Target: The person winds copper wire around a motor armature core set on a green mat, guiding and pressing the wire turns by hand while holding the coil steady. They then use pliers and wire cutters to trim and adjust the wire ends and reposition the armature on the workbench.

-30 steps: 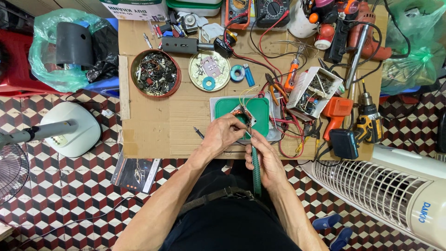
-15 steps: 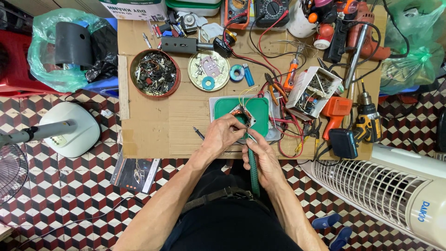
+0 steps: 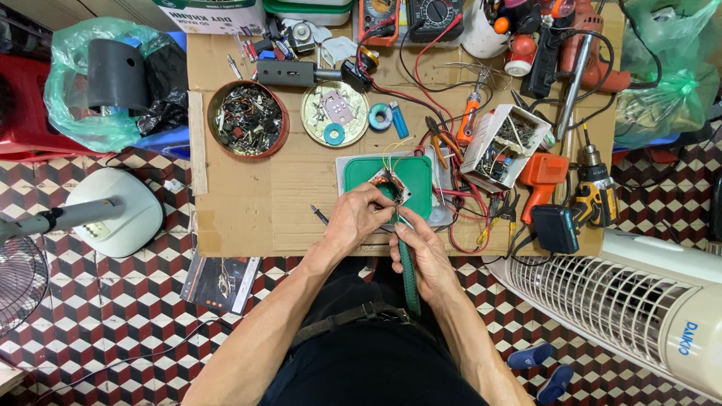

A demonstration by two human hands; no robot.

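We see a mat (image 3: 421, 180) near the table's (image 3: 256, 210) front edge, our two hands (image 3: 359, 218) (image 3: 426, 252) just before it. Behind it to the left sits a bowl of scrap (image 3: 248, 119), a round tin (image 3: 335, 113) on its right. A cordless drill (image 3: 594, 192) lies far right.

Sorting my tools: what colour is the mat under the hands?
Green, seen in the head view: the mat lies on the cardboard-covered table.

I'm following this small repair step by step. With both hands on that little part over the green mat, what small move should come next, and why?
Probably keep the left hand pinching the small part steady and ease the tip of the green-handled tool in the right hand onto it. Both hands already meet over the green mat, and the part's thin wires stand loose, so it could shift.
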